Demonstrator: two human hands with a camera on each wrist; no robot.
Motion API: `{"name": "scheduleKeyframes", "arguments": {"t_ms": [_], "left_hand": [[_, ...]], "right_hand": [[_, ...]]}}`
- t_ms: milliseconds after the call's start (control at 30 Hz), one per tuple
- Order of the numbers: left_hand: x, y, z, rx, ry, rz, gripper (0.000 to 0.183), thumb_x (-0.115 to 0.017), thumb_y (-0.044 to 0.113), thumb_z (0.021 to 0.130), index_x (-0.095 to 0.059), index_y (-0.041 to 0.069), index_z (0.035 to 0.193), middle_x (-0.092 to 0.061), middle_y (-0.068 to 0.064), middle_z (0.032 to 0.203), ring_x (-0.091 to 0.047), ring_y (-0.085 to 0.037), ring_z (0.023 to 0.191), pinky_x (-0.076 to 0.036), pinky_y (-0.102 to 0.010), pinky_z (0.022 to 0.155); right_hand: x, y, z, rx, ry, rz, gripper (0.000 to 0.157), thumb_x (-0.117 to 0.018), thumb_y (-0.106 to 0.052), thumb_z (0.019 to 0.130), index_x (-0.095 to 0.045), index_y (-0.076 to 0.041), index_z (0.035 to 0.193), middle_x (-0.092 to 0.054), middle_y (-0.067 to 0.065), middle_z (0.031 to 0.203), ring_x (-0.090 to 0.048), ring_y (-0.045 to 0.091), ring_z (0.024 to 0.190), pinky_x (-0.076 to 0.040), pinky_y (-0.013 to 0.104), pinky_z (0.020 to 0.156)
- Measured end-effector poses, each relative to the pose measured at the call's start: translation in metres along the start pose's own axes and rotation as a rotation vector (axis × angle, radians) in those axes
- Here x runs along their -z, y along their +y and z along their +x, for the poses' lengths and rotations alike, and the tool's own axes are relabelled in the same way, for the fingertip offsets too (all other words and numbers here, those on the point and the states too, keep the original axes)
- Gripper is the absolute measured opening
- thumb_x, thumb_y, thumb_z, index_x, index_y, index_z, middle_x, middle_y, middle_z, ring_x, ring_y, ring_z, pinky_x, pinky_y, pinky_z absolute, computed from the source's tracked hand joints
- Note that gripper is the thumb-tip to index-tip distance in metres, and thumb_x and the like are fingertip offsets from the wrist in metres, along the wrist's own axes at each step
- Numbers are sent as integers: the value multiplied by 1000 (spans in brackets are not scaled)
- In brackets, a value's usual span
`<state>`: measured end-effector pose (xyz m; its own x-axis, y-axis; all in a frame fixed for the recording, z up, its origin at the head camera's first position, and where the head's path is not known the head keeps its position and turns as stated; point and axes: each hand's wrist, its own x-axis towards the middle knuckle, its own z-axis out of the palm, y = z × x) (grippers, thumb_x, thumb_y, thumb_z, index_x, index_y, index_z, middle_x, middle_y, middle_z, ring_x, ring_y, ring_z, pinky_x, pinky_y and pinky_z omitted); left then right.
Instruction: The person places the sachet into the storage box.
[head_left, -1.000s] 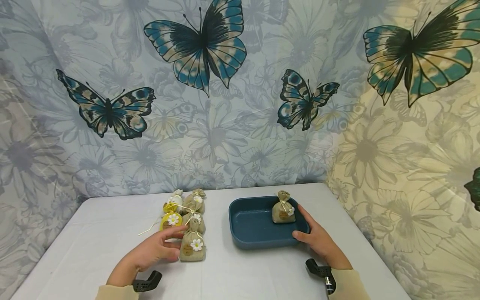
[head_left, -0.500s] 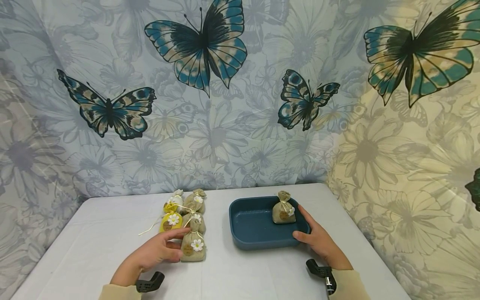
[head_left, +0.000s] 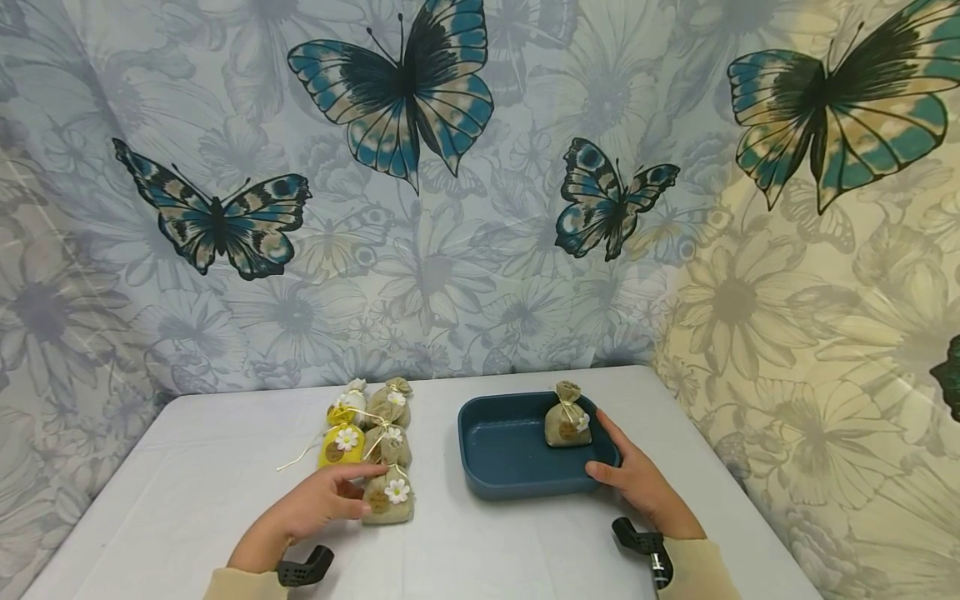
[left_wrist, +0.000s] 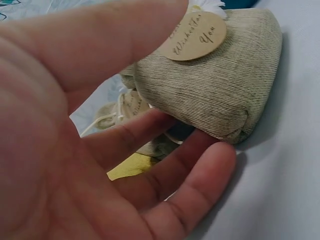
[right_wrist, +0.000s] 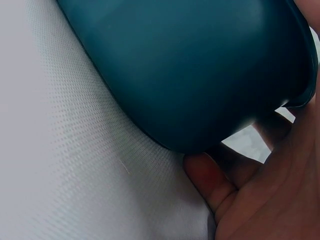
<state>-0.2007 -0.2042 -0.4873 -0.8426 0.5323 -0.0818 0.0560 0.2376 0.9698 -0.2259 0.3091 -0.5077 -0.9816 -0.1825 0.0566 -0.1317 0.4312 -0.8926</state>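
My left hand (head_left: 322,502) is at the left side of the nearest burlap sachet (head_left: 388,498), which has a white flower and a round paper tag. In the left wrist view the thumb (left_wrist: 125,35) lies over the tag, and loosely bent fingers (left_wrist: 200,185) reach to the sachet's underside, one tip at its corner. My right hand (head_left: 637,479) holds the right end of a dark blue rectangular dish (head_left: 517,490), thumb at the front corner, index finger along the back rim. Another burlap sachet (head_left: 567,425) stands inside the dish, towards its right end.
Behind the nearest sachet stand two more burlap sachets (head_left: 390,406), a yellow sachet (head_left: 341,447) and a white sachet (head_left: 352,392). A loose cord (head_left: 300,457) trails left on the white tablecloth (head_left: 465,550). A butterfly-print curtain (head_left: 450,317) rises behind the table.
My left hand has shifted slightly right and nearer, its index finger further over the sachet's neck. That sachet has slid very slightly right. The right hand and dish have stayed still.
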Motion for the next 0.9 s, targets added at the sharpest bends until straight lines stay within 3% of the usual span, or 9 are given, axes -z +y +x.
{"name": "scheduleKeyframes", "arguments": {"t_ms": [267,433,900], "left_hand": [[-5,0,4,-19,-5,46,55,-75,6,87,-58,3,139,-48,-24,142,-57,-29,99,-52,-36,72],[-9,-1,7,-11,18,64,52,-77,5,85,-62,5,135,-52,-21,138,-58,-28,103,-53,-36,75],[-20,1,11,-16,77,110,43,-79,3,82,-68,8,123,-58,-16,128,-58,-29,105,-53,-36,74]], "right_hand": [[1,2,1,14,6,-47,94,-76,-26,89,-16,-25,162,-12,13,164,-9,42,147,-13,68,109],[1,1,0,4,10,-57,94,-76,-27,89,-16,-29,161,-12,13,164,-10,43,147,-14,69,108],[0,1,0,-4,13,-44,93,-76,-27,89,-17,-28,161,-13,13,164,-11,42,147,-14,69,109]]}}
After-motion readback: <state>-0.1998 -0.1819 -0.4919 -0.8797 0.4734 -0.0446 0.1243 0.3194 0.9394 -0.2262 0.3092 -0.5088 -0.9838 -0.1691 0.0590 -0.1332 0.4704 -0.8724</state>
